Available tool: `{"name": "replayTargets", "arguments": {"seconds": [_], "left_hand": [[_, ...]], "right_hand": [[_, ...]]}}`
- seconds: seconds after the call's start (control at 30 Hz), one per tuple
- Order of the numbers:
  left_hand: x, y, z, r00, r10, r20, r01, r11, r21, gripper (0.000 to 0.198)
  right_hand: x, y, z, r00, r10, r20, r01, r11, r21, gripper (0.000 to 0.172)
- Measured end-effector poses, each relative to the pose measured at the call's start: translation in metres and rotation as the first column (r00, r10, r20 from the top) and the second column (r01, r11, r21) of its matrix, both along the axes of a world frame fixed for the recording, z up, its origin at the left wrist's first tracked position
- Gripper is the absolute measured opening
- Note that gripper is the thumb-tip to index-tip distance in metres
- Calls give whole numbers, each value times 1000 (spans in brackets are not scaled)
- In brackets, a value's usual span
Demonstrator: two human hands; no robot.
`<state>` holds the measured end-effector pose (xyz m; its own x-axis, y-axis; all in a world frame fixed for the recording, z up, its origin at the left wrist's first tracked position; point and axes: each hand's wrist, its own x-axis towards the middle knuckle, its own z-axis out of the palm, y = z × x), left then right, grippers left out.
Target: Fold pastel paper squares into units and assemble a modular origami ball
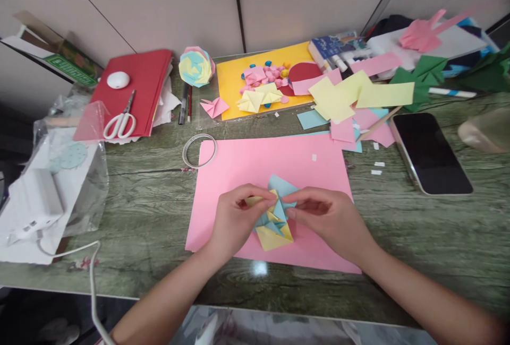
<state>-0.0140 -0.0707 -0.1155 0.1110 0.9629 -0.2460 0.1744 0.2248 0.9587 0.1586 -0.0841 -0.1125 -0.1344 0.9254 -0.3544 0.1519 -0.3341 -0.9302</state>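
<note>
A folded paper piece (274,217) of blue and yellow units lies over a large pink sheet (255,164) on the green table. My left hand (235,220) pinches its left side, fingers closed on a yellow flap. From the right, my right hand (329,217) grips the blue part with bent fingers. Both hands meet over the piece near the table's front.
Tape ring (199,150) left of the pink sheet. White scissors (120,121) on a red folder (135,85). A paper ball (196,66), a yellow board (239,82) with small folded bits, loose yellow and pink squares (346,98), a phone (430,151), plastic bag (59,175).
</note>
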Motion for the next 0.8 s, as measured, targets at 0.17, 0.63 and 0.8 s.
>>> {"name": "replayTargets", "arguments": {"seconds": [0.17, 0.63, 0.8], "left_hand": [[0, -2, 3, 1000, 12, -21, -12, 1000, -4, 2], [-4, -2, 0, 996, 13, 85, -7, 997, -72, 4], [-3, -1, -2, 991, 41, 128, -29, 995, -95, 12]], "right_hand": [[-2, -2, 3, 999, -26, 24, 26, 1000, 1, 10], [-3, -2, 2, 999, -33, -31, 32, 999, -31, 10], [-2, -2, 2, 996, -38, -85, 35, 999, -34, 21]]}}
